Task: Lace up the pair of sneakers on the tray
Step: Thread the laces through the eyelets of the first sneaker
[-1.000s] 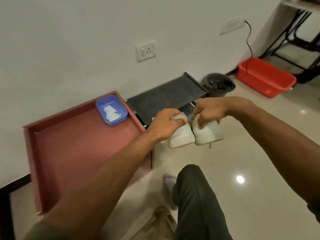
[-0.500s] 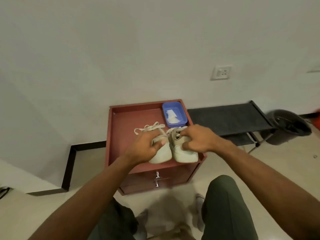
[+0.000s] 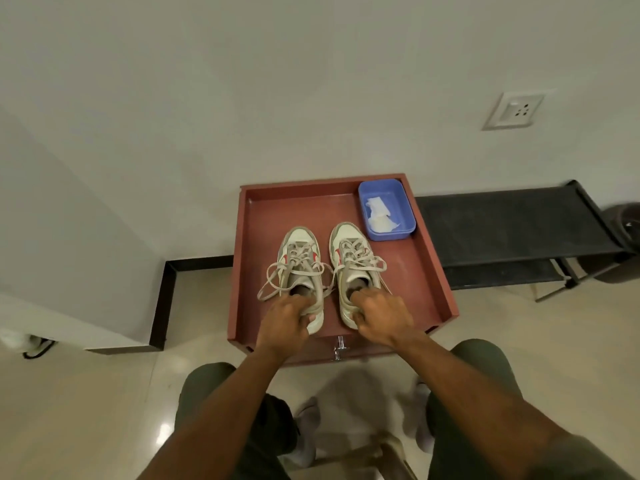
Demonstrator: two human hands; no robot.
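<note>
Head view: left hand [image 3: 284, 318] grips the left sneaker [image 3: 302, 271] heel, right hand [image 3: 381, 316] grips the right sneaker [image 3: 353, 268] heel, both on the tray [image 3: 437, 271]. Toes point away from each grip; loose laces [image 3: 273, 280] lie just ahead.

Both forearms extended forward, roughly parallel. Left hand [image 3: 285, 320] knuckles up, fingers curled over a sneaker heel [image 3: 313, 311]. Right hand [image 3: 381, 318] likewise curled, fingertips at the other heel [image 3: 346, 313].

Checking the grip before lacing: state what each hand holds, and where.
Left hand grips the left sneaker at its heel; right hand grips the right sneaker at its heel.
</note>
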